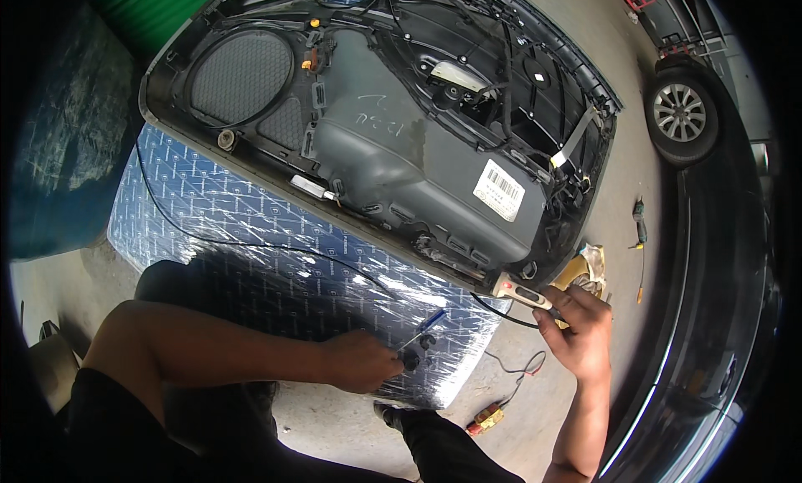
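Head view: the right hand [579,333] is closed around a cream handheld tool with a red button [520,291], located at the near right corner of the black-and-grey plastic door panel [393,153]. The left hand [363,363], over the near edge of the blue film-wrapped box [217,207], meets a blue-handled screwdriver's shaft [411,341]; whether it grips cannot be determined.

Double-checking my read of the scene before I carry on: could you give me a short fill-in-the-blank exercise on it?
The person's ____ hand holds the cream-coloured tool.
The thin tool by the other hand has a ____ handle.
The ribbed container at the top left is ____.

Missing words: right; blue; green.
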A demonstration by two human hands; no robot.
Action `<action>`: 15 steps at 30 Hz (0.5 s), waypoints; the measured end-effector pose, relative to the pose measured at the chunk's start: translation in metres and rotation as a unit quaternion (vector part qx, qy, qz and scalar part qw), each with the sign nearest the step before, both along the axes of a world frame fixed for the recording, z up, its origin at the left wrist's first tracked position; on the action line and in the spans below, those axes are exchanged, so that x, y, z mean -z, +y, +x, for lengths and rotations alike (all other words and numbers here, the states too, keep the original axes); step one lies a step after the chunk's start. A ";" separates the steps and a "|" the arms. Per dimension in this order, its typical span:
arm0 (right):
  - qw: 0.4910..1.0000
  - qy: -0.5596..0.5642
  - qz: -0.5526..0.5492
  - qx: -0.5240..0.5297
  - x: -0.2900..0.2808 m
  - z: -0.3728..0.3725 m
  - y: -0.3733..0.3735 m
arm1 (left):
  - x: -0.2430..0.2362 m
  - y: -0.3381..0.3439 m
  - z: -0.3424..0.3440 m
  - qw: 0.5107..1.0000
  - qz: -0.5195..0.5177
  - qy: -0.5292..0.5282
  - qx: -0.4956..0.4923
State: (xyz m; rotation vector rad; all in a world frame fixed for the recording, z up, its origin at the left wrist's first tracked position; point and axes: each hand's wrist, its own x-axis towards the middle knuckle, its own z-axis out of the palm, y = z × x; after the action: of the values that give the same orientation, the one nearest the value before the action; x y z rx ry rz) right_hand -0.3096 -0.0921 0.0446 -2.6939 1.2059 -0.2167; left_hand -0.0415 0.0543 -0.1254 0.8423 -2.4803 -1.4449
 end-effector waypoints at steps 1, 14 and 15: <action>1.000 -0.001 -0.002 -0.004 0.000 -0.004 -0.002 | 0.000 0.000 0.000 1.000 -0.002 0.001 -0.001; 0.999 -0.016 -0.024 -0.024 0.015 -0.024 -0.011 | 0.006 0.003 -0.001 1.000 -0.016 0.011 -0.003; 0.999 -0.024 -0.020 -0.017 0.016 -0.028 -0.012 | 0.005 0.002 0.000 1.000 -0.023 0.011 0.000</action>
State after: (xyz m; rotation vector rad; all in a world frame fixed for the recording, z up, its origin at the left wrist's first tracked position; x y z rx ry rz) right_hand -0.3373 -0.1036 0.0281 -2.7245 1.1534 -0.3006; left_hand -0.0419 0.0567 -0.1305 0.8131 -2.4869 -1.3853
